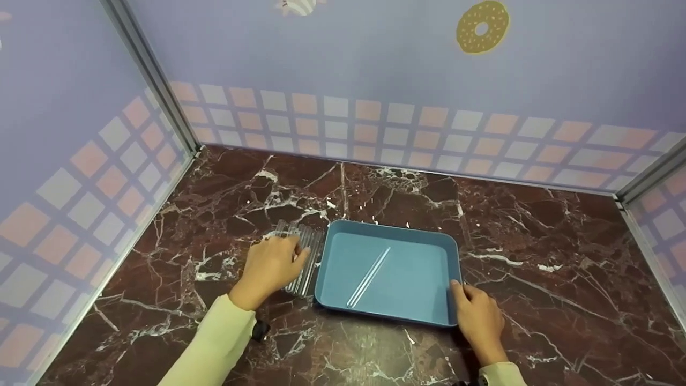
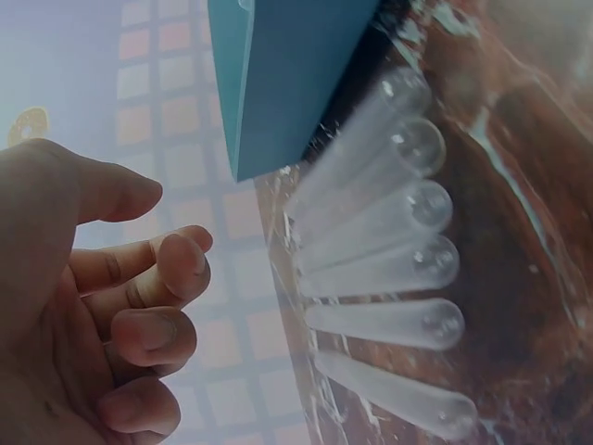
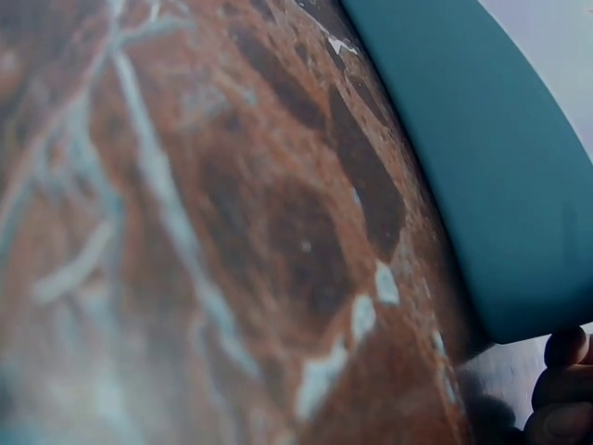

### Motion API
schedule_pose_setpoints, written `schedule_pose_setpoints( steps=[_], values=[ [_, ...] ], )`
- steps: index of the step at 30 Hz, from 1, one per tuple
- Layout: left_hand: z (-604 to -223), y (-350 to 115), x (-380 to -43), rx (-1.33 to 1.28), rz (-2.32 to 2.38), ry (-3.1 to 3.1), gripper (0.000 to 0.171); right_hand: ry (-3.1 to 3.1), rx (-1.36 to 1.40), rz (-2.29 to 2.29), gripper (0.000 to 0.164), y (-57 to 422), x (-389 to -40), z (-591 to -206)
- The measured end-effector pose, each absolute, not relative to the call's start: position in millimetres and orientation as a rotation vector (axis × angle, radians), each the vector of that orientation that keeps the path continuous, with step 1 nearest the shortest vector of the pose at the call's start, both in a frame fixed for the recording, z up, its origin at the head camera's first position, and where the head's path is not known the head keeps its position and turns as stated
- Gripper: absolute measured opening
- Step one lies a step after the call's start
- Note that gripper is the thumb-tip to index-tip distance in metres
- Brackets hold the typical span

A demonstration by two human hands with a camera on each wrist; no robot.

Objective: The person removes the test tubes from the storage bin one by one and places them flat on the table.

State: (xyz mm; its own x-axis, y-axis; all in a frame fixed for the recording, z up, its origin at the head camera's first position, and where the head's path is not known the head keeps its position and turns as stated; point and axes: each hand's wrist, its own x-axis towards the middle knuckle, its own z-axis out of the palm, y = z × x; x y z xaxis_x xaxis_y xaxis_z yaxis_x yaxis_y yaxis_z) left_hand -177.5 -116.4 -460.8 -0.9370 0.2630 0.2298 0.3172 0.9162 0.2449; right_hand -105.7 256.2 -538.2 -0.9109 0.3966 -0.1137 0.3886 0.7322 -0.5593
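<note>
My left hand [image 1: 273, 264] hovers over a row of clear test tubes [image 1: 309, 268] lying side by side on the table, left of a blue tray [image 1: 429, 289]. In the left wrist view its fingers [image 2: 153, 331] are loosely bent, with nothing between them and the thumb. The rounded ends of several test tubes [image 2: 389, 324] fan out beyond that hand. A single test tube [image 1: 368, 276] lies slanted on the tray's floor. My right hand [image 1: 478, 316] grips the tray's right wall near the front corner, thumb over the rim and the other fingers outside.
The tray stands on a dark red marbled table [image 1: 546, 300] with white veins. A lilac back panel [image 1: 375, 64] with pastel squares closes off the far side. Similar panels with metal corner posts [image 1: 155, 75] rise at left and right.
</note>
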Motion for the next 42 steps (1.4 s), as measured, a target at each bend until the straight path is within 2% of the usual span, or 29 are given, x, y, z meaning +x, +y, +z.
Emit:
schedule_pose_setpoints(
  steps=[12, 42],
  values=[
    [-457, -97, -182, -0.506, -0.424, -2.89, 0.035, -2.934, -0.652, 0.926, 0.059, 258, -108, -537],
    [-452, -59, -181, -0.672, -0.4, -2.887, 0.026, -2.931, -0.672, 0.925, 0.061, 256, -107, -539]
  ],
)
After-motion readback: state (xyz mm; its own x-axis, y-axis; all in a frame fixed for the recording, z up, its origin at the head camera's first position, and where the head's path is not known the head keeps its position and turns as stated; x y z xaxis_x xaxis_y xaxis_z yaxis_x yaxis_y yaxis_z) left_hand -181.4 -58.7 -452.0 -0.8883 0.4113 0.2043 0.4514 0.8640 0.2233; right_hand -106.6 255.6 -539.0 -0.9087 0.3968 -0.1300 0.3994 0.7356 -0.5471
